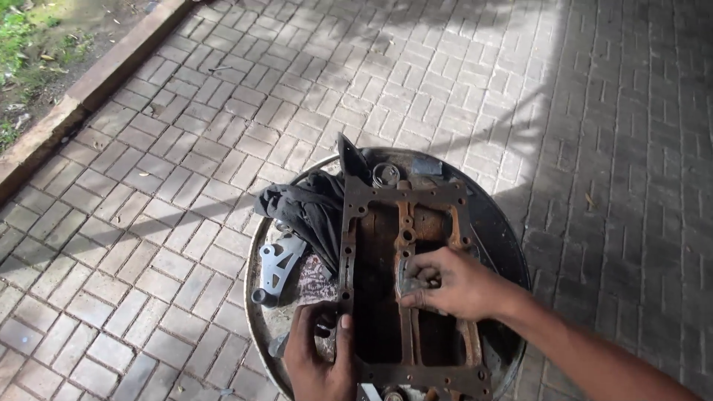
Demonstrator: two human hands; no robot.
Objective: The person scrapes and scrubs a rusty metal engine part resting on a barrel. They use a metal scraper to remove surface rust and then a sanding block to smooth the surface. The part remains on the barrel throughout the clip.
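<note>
A rusty flat metal frame (405, 197) with bolt holes and open windows lies across a round metal pan (256, 312). My left hand (319, 356) grips the frame's left rail near its lower end, thumb on top. My right hand (449, 282) presses a small grey pad or abrasive piece (410, 276) against the frame's centre rib, fingers curled around it.
A dark cloth (308, 208) drapes over the pan's left rim. A silver bracket (276, 266) and a metal ring (385, 174) lie in the pan. Brick paving (186, 148) surrounds it, with a concrete kerb (89, 89) and grass at the upper left.
</note>
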